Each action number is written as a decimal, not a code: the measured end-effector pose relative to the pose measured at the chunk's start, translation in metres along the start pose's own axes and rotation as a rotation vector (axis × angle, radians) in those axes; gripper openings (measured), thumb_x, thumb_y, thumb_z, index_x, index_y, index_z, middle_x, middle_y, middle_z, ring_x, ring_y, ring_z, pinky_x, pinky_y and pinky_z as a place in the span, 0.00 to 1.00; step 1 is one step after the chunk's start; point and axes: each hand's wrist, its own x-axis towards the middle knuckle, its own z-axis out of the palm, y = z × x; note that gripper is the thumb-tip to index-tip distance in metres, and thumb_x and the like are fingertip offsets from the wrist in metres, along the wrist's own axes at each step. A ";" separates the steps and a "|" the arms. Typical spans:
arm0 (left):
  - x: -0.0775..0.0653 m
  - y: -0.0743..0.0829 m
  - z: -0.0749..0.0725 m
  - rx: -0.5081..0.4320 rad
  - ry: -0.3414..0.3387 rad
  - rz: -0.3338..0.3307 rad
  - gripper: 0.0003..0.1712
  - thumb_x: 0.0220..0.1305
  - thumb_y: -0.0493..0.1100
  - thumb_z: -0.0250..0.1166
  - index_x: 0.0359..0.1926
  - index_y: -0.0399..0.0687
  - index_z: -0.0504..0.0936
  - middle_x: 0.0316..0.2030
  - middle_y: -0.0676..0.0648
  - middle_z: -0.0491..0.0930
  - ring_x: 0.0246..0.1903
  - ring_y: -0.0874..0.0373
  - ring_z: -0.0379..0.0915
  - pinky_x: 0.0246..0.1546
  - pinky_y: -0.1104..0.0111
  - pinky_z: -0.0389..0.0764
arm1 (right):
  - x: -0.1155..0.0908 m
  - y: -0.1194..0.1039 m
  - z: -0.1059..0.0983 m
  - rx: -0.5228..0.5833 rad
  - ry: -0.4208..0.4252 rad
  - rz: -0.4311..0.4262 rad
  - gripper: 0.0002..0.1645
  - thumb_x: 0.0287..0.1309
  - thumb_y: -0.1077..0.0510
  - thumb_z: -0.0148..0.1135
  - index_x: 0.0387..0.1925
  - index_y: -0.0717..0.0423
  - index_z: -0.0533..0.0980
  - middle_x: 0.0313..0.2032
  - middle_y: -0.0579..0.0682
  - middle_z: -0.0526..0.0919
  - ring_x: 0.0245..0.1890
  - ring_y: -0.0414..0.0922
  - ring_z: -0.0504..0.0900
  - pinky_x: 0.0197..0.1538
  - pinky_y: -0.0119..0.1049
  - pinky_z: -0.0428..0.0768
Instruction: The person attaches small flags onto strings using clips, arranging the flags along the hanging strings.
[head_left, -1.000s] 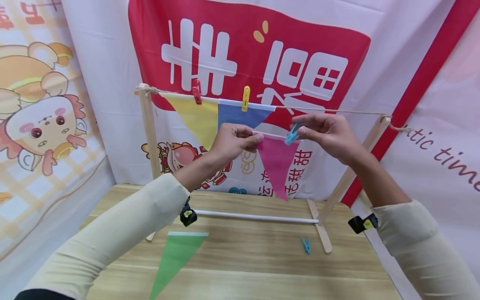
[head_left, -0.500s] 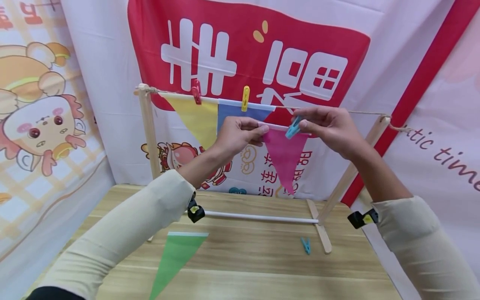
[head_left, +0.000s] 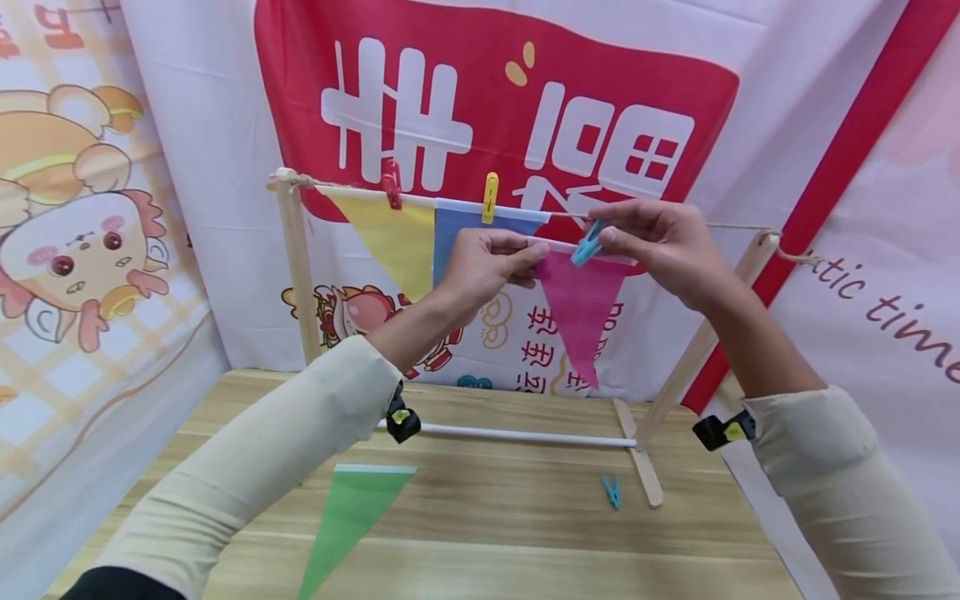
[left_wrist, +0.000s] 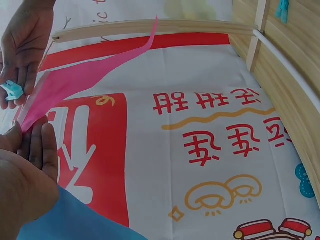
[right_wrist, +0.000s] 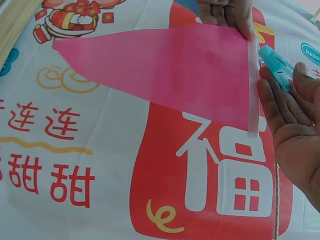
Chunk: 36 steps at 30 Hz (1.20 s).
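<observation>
My left hand pinches the top left corner of a pink triangular pennant, just below the string. Between thumb and fingers, my right hand holds a light blue clothespin in front of the pennant's white top band. In the right wrist view the clothespin lies beside that band, apart from it. A yellow pennant hangs on the string under a red clothespin. Beside it hangs a blue pennant under a yellow clothespin, partly behind my left hand.
The string runs between two wooden posts joined low down by a white rod. On the wooden table lie a green pennant and another light blue clothespin. A printed cloth hangs behind.
My left hand has moved right and slightly up with the pink pennant, bringing its top edge closer to the string. My right hand has risen a little, still holding the clothespin.
</observation>
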 end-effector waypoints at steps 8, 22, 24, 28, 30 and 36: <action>0.002 0.003 0.006 -0.017 0.022 -0.013 0.16 0.76 0.45 0.76 0.57 0.42 0.94 0.49 0.40 0.96 0.43 0.49 0.97 0.56 0.58 0.95 | 0.003 -0.007 -0.003 0.013 0.009 -0.028 0.22 0.79 0.59 0.70 0.69 0.59 0.84 0.51 0.38 0.95 0.50 0.36 0.96 0.57 0.27 0.90; 0.006 0.007 0.019 -0.054 0.075 0.002 0.18 0.76 0.47 0.77 0.59 0.43 0.94 0.48 0.41 0.96 0.43 0.49 0.96 0.55 0.61 0.95 | 0.015 -0.015 -0.014 0.035 0.130 -0.125 0.22 0.77 0.59 0.71 0.67 0.61 0.86 0.52 0.44 0.94 0.50 0.40 0.96 0.59 0.26 0.89; 0.007 0.007 0.019 -0.059 0.081 0.005 0.18 0.76 0.47 0.77 0.59 0.43 0.94 0.48 0.40 0.96 0.43 0.50 0.96 0.54 0.62 0.95 | 0.017 -0.016 -0.015 0.026 0.143 -0.124 0.22 0.77 0.58 0.71 0.66 0.61 0.86 0.52 0.44 0.94 0.50 0.40 0.95 0.58 0.25 0.89; 0.009 0.006 0.020 -0.063 0.086 0.015 0.18 0.76 0.46 0.77 0.59 0.41 0.94 0.48 0.39 0.96 0.41 0.50 0.96 0.52 0.61 0.95 | 0.020 -0.018 -0.017 -0.015 0.161 -0.097 0.23 0.76 0.56 0.73 0.66 0.61 0.86 0.52 0.42 0.94 0.50 0.38 0.95 0.58 0.25 0.89; 0.010 0.006 0.021 -0.062 0.089 0.015 0.18 0.75 0.46 0.77 0.58 0.41 0.94 0.47 0.39 0.96 0.40 0.51 0.96 0.53 0.61 0.95 | 0.022 -0.018 -0.018 -0.030 0.166 -0.081 0.23 0.76 0.55 0.74 0.66 0.60 0.86 0.51 0.41 0.95 0.49 0.38 0.95 0.58 0.25 0.89; 0.011 0.007 0.025 -0.092 0.092 0.013 0.18 0.74 0.45 0.78 0.58 0.40 0.94 0.46 0.39 0.96 0.40 0.51 0.97 0.51 0.60 0.96 | 0.027 -0.020 -0.020 -0.078 0.177 -0.044 0.24 0.74 0.51 0.76 0.65 0.56 0.87 0.51 0.41 0.94 0.50 0.38 0.95 0.58 0.25 0.89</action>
